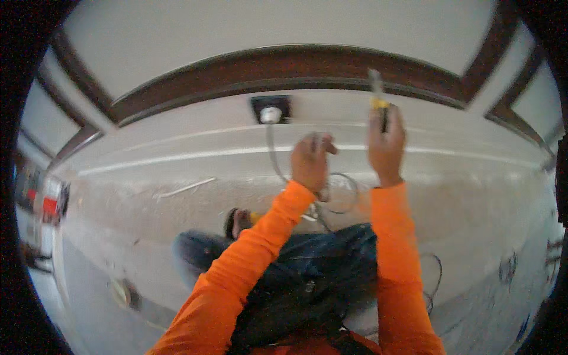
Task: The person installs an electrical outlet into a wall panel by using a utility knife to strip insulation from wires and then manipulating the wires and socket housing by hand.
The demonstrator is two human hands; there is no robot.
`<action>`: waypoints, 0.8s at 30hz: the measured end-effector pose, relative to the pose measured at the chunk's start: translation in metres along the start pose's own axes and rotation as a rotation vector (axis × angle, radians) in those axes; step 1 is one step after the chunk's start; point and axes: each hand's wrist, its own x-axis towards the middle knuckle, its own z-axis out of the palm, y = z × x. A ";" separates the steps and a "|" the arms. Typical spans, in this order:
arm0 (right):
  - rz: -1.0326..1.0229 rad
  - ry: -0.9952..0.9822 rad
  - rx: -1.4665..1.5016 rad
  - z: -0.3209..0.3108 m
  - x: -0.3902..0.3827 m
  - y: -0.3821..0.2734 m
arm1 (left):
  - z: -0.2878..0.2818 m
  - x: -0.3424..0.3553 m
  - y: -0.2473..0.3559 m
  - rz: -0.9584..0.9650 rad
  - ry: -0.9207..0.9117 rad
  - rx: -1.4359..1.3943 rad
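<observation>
My right hand [386,142] is closed around a utility knife [380,104] with a yellow and black handle. Its pale blade points up, in front of the dark brown wooden trim, and is blurred by motion. Left of it, my left hand [310,160] is raised with curled fingers. Whether a small thing sits between those fingers cannot be made out. A white plug [271,115] sits in a black wall socket [280,103], up and left of my left hand. From the plug a grey cable [273,151] runs down behind that hand and loops between my two hands.
Dark brown trim [284,65] frames the pale wall panels ahead. A thin white strip [188,187] lies on the floor near the wall. A roll of tape [121,293] lies at lower left, red and white items [53,201] at far left. My bent legs [284,248] occupy the near middle.
</observation>
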 end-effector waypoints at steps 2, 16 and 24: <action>-0.037 0.004 -0.031 -0.004 0.001 -0.005 | -0.009 -0.003 0.040 -0.256 0.058 -0.227; 0.013 -0.063 0.040 0.002 -0.001 -0.006 | -0.034 0.051 0.047 -0.140 0.156 -0.276; 0.006 -0.045 0.026 0.007 -0.004 -0.017 | 0.005 0.057 0.054 -0.231 0.129 -0.472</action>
